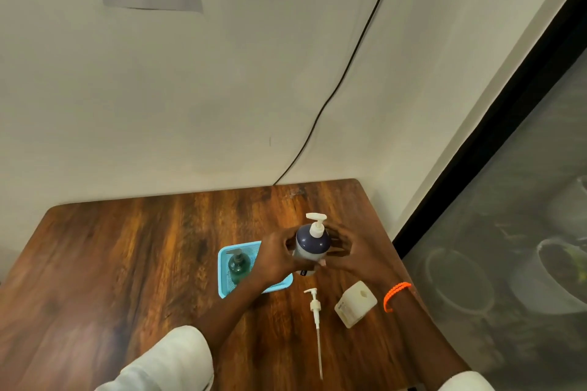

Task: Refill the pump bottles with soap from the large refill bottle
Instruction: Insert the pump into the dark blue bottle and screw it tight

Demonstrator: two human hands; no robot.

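While both hands are busy at the middle of the frame, the scene reads from the left edge like this. A bare stretch of the wooden worktop (111,257) fills the lower left. Next comes a light blue tray (224,286) holding a small green pump bottle (238,265), upright with its pump on; it is probably parked there to wait its turn or to catch drips. The left hand (276,259) reaches across the tray's right part, and its grip is curled round the left side of the large dark-blue refill bottle (313,246). That bottle stands upright, or nearly so, at centre frame, its white pump head still fitted; I cannot tell whether its base rests on the wood or is just lifted. Below it, toward the bottom of the frame, a loose white pump with its long dip tube (316,317) lies flat on the wood, set aside so its bottle can be filled. Just right of that pump a squat cream bottle (355,303) shows an open neck hole on top, ready to take soap. The right hand (347,252), an orange band at its wrist, wraps the refill bottle's right side, so both grips steady it, likely for unscrewing its pump or lifting it to pour.
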